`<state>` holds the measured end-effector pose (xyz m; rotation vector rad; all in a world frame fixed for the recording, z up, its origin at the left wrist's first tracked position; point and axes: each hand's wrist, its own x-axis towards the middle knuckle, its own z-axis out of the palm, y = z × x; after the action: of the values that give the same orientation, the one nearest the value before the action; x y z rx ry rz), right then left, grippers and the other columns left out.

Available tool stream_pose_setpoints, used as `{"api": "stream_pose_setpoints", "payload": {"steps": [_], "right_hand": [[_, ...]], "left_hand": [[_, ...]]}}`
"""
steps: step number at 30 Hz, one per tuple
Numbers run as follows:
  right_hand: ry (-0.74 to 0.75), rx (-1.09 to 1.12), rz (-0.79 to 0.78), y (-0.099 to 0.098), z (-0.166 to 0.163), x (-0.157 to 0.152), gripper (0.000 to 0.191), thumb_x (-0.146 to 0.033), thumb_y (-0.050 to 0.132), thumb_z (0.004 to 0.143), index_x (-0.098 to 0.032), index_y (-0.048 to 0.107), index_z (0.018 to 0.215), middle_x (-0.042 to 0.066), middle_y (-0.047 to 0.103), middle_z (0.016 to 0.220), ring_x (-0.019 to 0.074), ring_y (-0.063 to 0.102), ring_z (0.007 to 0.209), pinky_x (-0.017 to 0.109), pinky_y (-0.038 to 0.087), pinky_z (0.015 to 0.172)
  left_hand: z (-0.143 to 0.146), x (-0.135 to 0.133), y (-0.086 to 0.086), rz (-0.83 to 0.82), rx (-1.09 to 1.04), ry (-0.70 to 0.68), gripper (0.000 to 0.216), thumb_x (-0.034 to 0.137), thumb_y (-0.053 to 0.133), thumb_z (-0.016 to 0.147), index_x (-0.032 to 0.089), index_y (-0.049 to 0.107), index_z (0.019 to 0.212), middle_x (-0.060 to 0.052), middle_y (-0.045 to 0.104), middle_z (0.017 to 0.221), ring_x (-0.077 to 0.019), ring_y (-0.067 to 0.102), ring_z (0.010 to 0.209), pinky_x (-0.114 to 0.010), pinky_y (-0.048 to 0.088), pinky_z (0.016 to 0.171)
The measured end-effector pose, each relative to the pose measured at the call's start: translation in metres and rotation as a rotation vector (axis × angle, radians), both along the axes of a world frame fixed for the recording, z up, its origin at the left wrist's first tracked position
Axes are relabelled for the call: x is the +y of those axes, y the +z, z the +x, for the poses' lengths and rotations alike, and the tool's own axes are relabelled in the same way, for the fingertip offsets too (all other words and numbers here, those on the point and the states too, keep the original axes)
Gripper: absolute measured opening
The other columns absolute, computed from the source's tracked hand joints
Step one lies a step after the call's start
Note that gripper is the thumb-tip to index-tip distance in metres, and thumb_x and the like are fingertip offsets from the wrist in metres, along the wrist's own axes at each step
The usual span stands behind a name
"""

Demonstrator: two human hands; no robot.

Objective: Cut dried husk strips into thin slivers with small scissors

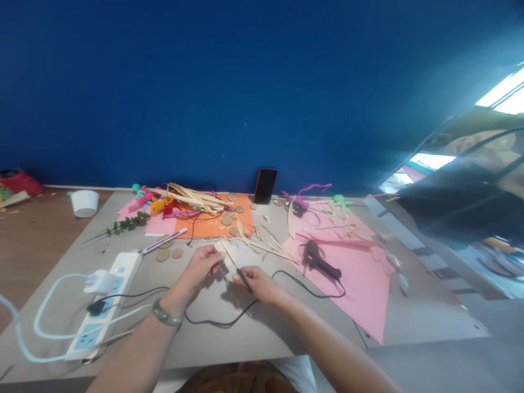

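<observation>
Near the middle of the table, my left hand (202,265) pinches a pale, flat piece (222,252) that looks like dried husk, between thumb and fingers. My right hand (260,284) is closed around a slim tool with a black handle (244,279) and a thin metal blade. That blade points away from me and lies against or just over the pale piece; I cannot tell whether they touch. Whether the tool has one blade or two does not show. Beyond both hands, loose pale strips (268,249) lie on the table.
On the right, a black glue gun (319,261) rests on pink paper (360,289), its cord running below my hands. A white power strip (118,284) stands left. Behind are orange paper (213,225), dried husks (196,197), wooden discs (227,219), and a phone (266,185).
</observation>
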<state>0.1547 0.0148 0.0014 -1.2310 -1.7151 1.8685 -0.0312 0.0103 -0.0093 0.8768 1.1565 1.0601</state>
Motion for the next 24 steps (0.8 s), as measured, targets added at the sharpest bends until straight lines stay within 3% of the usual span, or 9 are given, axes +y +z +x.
{"api": "stream_pose_setpoints", "payload": {"steps": [4,9,14,19,24], "right_hand": [[-0.017,-0.027,0.019,-0.003,0.004,-0.001,0.054,-0.064,0.061,0.069,-0.016,0.040,0.057,-0.007,0.035,0.051,0.0056,0.027,0.050,0.024,0.021,0.049],[-0.023,-0.004,0.056,0.005,0.013,-0.002,0.056,-0.067,0.064,0.064,-0.018,0.037,0.060,-0.007,0.034,0.055,0.0068,0.029,0.053,0.023,0.020,0.049],[0.012,-0.067,0.099,0.009,0.021,-0.003,0.055,-0.065,0.065,0.064,-0.019,0.035,0.062,-0.007,0.034,0.056,0.0072,0.029,0.054,0.024,0.021,0.049],[0.025,-0.106,0.129,0.010,0.022,-0.003,0.053,-0.063,0.064,0.066,-0.019,0.035,0.061,-0.006,0.034,0.057,0.0077,0.028,0.055,0.025,0.020,0.049],[0.056,-0.087,0.088,0.015,0.019,-0.003,0.053,-0.062,0.065,0.065,-0.019,0.034,0.061,-0.006,0.033,0.058,0.0071,0.027,0.055,0.025,0.020,0.050]], "left_hand": [[0.002,0.000,-0.002,-0.008,0.001,0.002,0.026,0.038,0.066,0.069,0.013,0.059,0.063,0.006,0.044,0.038,-0.0038,0.033,0.033,-0.017,0.018,0.036],[-0.001,0.002,0.003,0.020,-0.052,0.100,0.023,0.036,0.066,0.069,0.014,0.062,0.066,0.001,0.055,0.048,-0.0059,0.041,0.038,-0.018,0.026,0.038],[-0.006,0.003,0.009,0.058,-0.092,0.184,0.016,0.029,0.067,0.066,0.015,0.065,0.074,0.003,0.053,0.050,-0.0071,0.043,0.042,-0.019,0.029,0.041],[-0.007,0.002,0.009,0.045,-0.111,0.190,0.020,0.027,0.068,0.065,0.015,0.066,0.082,0.003,0.055,0.053,-0.0076,0.048,0.047,-0.018,0.035,0.045],[-0.006,0.002,0.008,0.014,-0.131,0.234,0.029,0.028,0.076,0.058,0.016,0.059,0.076,0.002,0.059,0.059,-0.0087,0.054,0.049,-0.020,0.043,0.049]]}}
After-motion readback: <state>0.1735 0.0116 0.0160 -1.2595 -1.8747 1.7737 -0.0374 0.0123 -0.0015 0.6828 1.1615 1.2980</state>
